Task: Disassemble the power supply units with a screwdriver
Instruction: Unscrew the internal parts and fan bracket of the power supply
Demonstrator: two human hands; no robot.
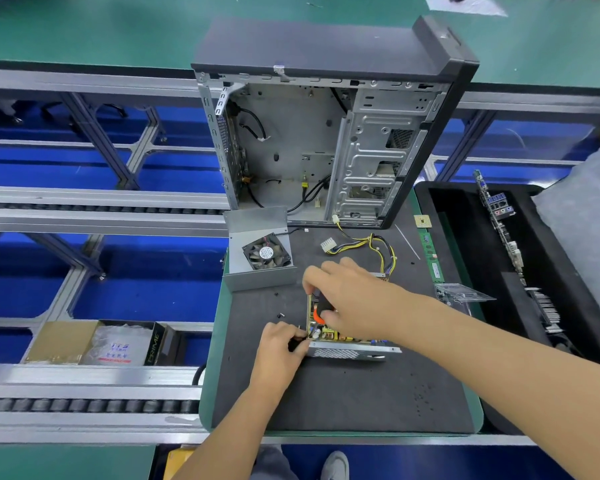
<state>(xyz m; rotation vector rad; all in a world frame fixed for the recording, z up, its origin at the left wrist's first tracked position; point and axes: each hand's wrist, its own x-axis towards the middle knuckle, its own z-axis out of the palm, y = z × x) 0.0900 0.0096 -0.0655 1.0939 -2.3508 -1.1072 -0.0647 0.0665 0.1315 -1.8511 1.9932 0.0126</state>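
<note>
A cardboard box [63, 342] sits far left by the rails. On the dark surface [343, 396], the PSU cover [258, 252] (fan inside) lies before the open case [326, 140]. The left hand [279, 344] pinches the PSU [347, 344] at its left corner, fingers closed. The right hand [350, 296] grips the screwdriver [321, 308] over the board. A black tray [471, 258] lies right.

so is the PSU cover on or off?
Off. The metal cover, fan attached, lies behind the power supply, whose circuit board is exposed under the right hand.
</note>
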